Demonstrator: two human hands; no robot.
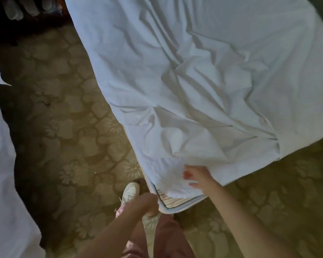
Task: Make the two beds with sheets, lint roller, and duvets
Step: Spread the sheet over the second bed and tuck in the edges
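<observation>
The white sheet (194, 71) lies loose and full of wrinkles over the mattress (177, 199), and it covers nearly all of it; only the near corner of the mattress stays bare, where striped ticking and a pale piped edge can be seen. At this corner the right hand (198, 177) grasps the edge of the sheet, with the cloth bunched under the fingers just above the bare ticking. The left hand (144, 203) is on the other side of the same corner, with its fingers curled around the side edge of the mattress. Just beside the corner, touching nothing of the bed, stands a pale shoe (130, 190) of the person. The mattress corner is over a carpet (63, 127) with a pattern of flowers in beige and brown. Well apart from the corner, across the strip of carpet, more white fabric (2, 164) hangs down along the edge of the view.
</observation>
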